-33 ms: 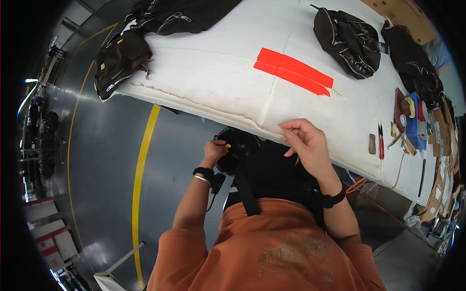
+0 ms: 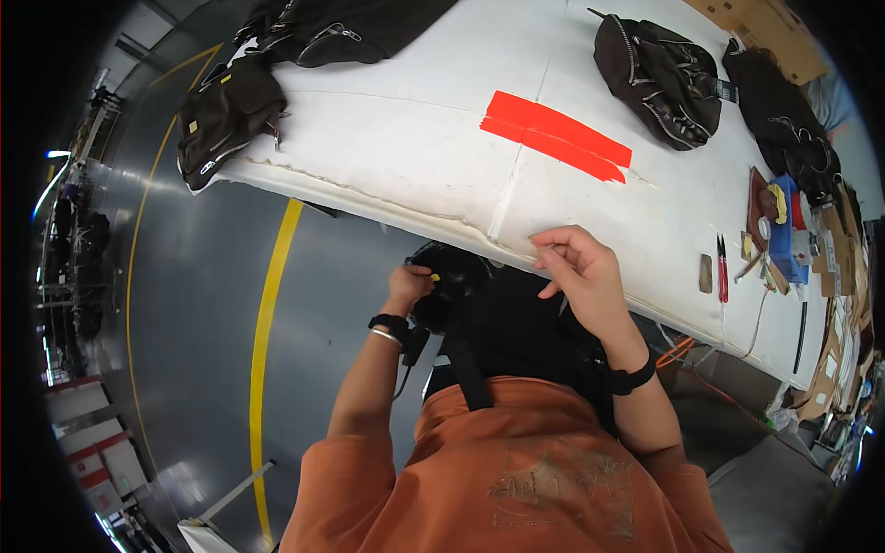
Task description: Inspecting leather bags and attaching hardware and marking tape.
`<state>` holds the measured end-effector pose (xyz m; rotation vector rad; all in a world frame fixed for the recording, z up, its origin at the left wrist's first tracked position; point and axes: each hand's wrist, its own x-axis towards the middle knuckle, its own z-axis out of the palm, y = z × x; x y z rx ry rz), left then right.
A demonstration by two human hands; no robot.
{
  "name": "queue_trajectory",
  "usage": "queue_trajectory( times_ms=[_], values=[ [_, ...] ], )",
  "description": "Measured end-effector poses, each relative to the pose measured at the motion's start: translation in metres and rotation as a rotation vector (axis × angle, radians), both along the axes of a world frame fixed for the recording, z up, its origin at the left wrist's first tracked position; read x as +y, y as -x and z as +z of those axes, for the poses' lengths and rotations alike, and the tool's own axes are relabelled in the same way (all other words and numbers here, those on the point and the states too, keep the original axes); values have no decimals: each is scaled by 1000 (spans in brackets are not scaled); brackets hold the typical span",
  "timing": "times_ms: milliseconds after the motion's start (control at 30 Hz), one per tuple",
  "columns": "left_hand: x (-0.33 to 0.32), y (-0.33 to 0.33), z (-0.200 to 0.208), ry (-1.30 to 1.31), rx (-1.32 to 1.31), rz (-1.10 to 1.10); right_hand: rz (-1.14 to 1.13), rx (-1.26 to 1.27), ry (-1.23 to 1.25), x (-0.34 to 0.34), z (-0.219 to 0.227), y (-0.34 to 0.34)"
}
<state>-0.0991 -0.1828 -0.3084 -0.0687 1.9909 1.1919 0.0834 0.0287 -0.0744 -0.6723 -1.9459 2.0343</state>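
Observation:
My left hand (image 2: 408, 288) is below the table's front edge, its fingers closed on a small yellow piece (image 2: 435, 277). Just beyond it is a shiny black object (image 2: 452, 263), partly under the table and too dark to make out. At the edge of the white-topped table (image 2: 387, 147), my right hand (image 2: 585, 276) is held with thumb and fingers curled together in a pinch. Whatever might be between those fingertips is too small to see. Ahead of this hand, a bright red strip (image 2: 553, 136) lies flat on the white surface.
Dark bags with zippers lie at the table's left corner (image 2: 230, 115), far left (image 2: 341, 32) and far right (image 2: 659, 78). Red-handled tweezers (image 2: 723, 276) and a blue bin (image 2: 784, 240) are on the right. A yellow floor line (image 2: 267, 341) runs at left.

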Motion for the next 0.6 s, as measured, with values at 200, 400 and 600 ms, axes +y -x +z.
queue_trajectory(
  times_ms=[200, 400, 600],
  values=[
    [27, 1, -5, 229, 174, -171, -9, -24, -24, -1, 1, -6],
    [19, 10, 10, 321, 438, -467, 5, 2, -98, -6, 0, -1],
    [39, -13, 126, 265, 690, -939, 71, 22, -177, -17, 11, -1]
  ],
)
